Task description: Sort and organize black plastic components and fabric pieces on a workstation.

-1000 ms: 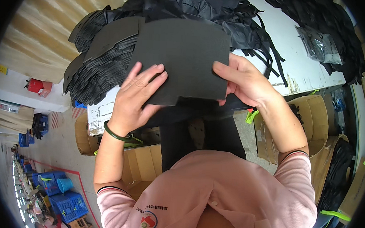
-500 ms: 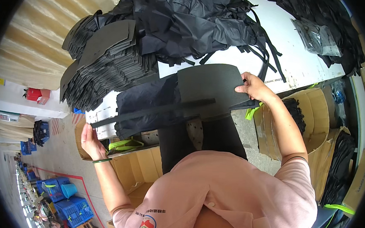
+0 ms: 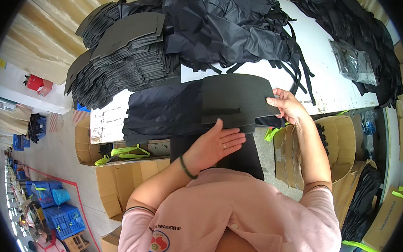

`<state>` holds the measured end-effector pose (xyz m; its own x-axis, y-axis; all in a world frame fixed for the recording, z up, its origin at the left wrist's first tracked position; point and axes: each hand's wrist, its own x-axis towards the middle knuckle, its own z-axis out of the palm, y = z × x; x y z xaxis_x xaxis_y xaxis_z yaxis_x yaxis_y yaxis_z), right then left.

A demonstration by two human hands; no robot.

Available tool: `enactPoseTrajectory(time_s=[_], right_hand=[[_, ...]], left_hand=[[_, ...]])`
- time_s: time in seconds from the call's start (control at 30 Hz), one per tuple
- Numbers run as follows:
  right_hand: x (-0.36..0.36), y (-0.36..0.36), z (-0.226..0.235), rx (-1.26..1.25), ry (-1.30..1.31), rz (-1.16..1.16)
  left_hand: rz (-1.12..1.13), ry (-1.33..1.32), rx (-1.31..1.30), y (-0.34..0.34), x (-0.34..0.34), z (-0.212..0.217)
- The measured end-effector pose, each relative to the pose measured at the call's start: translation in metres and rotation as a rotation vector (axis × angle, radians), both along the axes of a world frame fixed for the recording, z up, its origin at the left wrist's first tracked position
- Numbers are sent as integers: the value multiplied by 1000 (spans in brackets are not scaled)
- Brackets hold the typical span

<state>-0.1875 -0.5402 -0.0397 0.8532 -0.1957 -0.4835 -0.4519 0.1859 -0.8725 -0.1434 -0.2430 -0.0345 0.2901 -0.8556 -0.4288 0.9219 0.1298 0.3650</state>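
A dark grey foam-like panel (image 3: 238, 93) with a curved far edge lies at the table's front edge, over a flat dark fabric piece (image 3: 163, 107). My right hand (image 3: 289, 106) pinches the panel's right edge, thumb on top. My left hand (image 3: 216, 143) is at the panel's near edge, fingers stretched out and holding nothing; whether it touches the panel I cannot tell. A short length of black strip (image 3: 220, 114) shows on the panel just beyond my left thumb; the rest of it is hard to make out against the dark cloth.
Stacked grey panels (image 3: 132, 48) stand at the table's left. Heaped black fabric with straps (image 3: 230, 28) lies behind, and a clear plastic bag (image 3: 353, 61) sits at the right. Cardboard boxes (image 3: 343, 148) stand below on both sides. Blue crates (image 3: 64, 221) are on the floor far left.
My left hand has let go of the black strip's left end and moved right to the panel's near edge, its fingers now spread. My right hand still grips the panel.
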Motion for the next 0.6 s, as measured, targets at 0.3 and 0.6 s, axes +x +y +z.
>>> enactPoseTrajectory(time_s=[0.3, 0.6], right_hand=[[-4, 4, 0, -154, -79, 32], [-8, 15, 2, -331, -81, 61]], left_hand=[[395, 91, 67, -40, -3, -17], [431, 86, 97, -39, -5, -24]])
